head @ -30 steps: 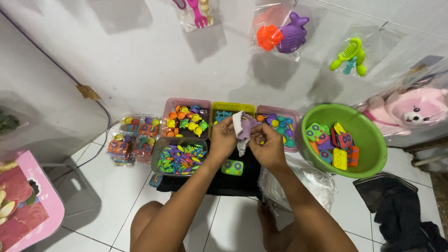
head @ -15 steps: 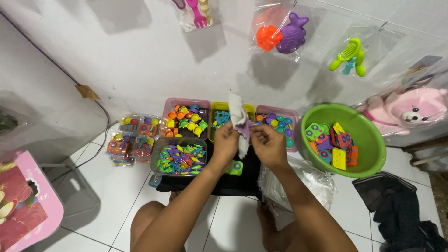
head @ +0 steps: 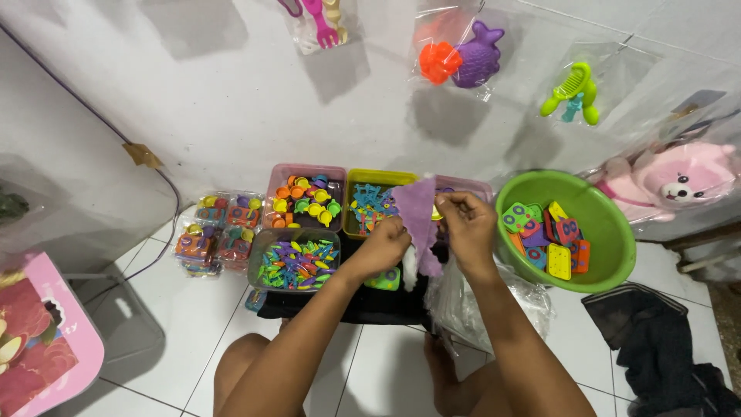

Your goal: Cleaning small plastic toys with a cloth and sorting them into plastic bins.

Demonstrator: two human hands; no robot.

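Both my hands hold a purple and white cloth (head: 419, 224) above a black mat (head: 370, 303). My right hand (head: 465, 224) pinches its upper edge, raised over the pink tub of small toys (head: 466, 187). My left hand (head: 384, 247) grips the cloth lower down on its left side. The cloth hangs spread between them. A green toy block (head: 384, 279) lies on the mat under my left hand.
A green basin (head: 614, 239) with several coloured blocks stands at the right. Tubs of small plastic toys (head: 306, 205) (head: 293, 259) and wrapped packs (head: 218, 232) sit at the left. Clear plastic bags (head: 494, 305) lie under my right arm. A dark cloth (head: 664, 347) lies at lower right; a pink stool (head: 46, 340) at lower left.
The cloth has been opened out from a bunched lump into a hanging purple sheet. My right hand rose up and to the right; my left hand dropped lower.
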